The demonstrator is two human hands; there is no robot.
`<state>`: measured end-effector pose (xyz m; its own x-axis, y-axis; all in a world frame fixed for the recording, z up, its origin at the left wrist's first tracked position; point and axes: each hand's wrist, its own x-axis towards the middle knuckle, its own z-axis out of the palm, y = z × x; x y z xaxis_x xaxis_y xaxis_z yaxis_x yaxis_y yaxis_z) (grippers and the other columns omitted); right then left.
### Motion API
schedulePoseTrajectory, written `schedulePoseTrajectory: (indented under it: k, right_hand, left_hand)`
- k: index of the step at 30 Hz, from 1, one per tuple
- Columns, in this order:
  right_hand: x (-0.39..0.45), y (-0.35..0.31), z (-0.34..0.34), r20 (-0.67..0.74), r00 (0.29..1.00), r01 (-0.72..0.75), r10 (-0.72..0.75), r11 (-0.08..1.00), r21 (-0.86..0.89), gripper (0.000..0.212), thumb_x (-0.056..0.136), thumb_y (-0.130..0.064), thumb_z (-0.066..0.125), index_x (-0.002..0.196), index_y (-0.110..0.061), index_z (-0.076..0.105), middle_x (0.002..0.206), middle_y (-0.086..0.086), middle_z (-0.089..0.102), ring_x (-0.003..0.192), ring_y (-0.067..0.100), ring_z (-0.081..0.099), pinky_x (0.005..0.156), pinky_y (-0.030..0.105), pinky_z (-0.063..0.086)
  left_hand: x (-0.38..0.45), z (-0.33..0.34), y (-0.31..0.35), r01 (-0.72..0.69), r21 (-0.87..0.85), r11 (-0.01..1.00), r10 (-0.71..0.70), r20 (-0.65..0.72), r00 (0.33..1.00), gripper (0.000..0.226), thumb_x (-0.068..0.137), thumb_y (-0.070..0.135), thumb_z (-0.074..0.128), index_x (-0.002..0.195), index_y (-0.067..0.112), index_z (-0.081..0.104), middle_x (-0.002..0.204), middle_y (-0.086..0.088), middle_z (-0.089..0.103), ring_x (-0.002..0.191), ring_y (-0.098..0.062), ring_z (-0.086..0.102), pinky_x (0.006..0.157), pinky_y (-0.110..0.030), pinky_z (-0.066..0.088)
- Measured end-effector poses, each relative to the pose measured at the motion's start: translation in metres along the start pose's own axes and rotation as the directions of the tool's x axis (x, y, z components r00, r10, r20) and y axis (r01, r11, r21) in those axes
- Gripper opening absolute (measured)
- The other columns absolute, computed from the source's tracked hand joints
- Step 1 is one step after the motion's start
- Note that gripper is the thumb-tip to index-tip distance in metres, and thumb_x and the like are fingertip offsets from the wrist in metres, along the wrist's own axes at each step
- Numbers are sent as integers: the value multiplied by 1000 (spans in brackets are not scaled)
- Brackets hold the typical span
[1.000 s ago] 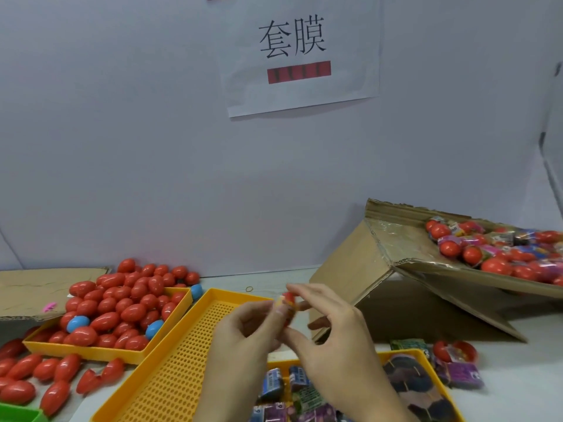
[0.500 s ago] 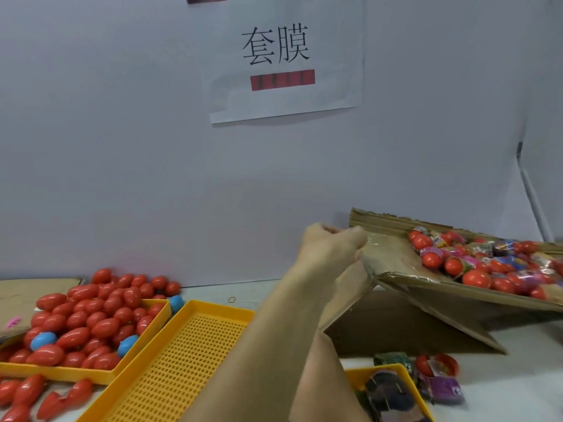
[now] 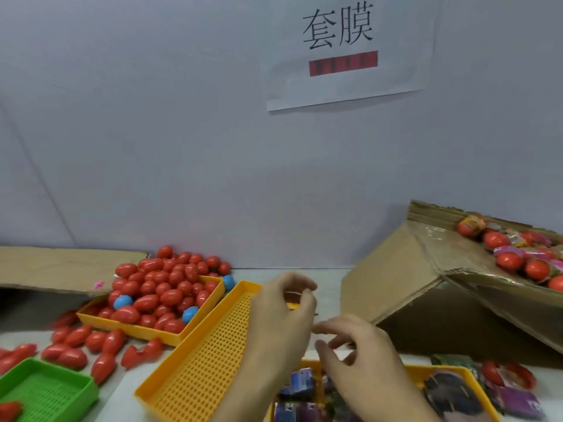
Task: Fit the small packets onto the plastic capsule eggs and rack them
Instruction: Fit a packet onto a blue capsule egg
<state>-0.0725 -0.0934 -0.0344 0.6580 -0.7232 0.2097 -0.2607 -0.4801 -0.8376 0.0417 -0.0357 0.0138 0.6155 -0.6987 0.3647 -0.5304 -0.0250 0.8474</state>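
Both hands hang empty above the counter (image 3: pixel 332 278), so the coming move looks like a fresh pick, and it turns on where the supplies lie from each. The left hand (image 3: pixel 281 322) hovers over the far end of the long perforated yellow plastic tray (image 3: pixel 201 370), its fingers (image 3: pixel 300 284) loosely curled around nothing that shows. The heap of glossy red plastic capsule eggs (image 3: pixel 158 292), a few blue among them, fills the smaller yellow tray to its left, near and slightly farther back; most lie with their long axes roughly level and pointing every way, so the left hand is plainly the nearer one. The right hand (image 3: pixel 362 357) floats with fingers spread and relaxed just above the small printed foil packets (image 3: pixel 300 388), dark blue and purple, crumpled flat in the yellow tray straight beneath it. Already-wrapped red eggs (image 3: pixel 515 257) sit piled on the tilted brown cardboard box at far right, well apart from both hands
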Motion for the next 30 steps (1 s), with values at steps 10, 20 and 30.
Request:
schedulePoseTrajectory:
  k: [10, 20, 30]
  right_hand:
    - [5, -8, -1, 69, 997, -26, 31, 997, -72, 26, 84, -13, 73, 83, -40, 72, 79, -14, 68, 84, -8, 59, 60, 14, 50]
    - [12, -4, -2, 41, 999, -19, 22, 996, -84, 35, 81, -12, 76, 74, -45, 67, 72, -11, 67, 81, -9, 59, 54, 8, 47]
    - [13, 3, -8, -33, 999, 35, -38, 994, -103, 39, 81, -13, 74, 71, -49, 64, 74, -19, 67, 86, -12, 58, 63, 14, 51]
  left_hand:
    - [27, -127, -89, 72, 504, 861, -86, 4, 996, 18, 90, 14, 62, 78, 26, 68, 76, 11, 67, 72, -2, 61, 58, -9, 42]
    - [129, -117, -125, 40, 651, 758, -39, -16, 999, 16, 90, 13, 60, 104, 10, 67, 96, -6, 69, 89, -20, 63, 75, -31, 51]
    - [178, -52, -144, -55, 940, 336, -352, 179, 919, 28, 88, 16, 58, 116, 14, 59, 127, -11, 59, 117, -32, 57, 87, -39, 46]
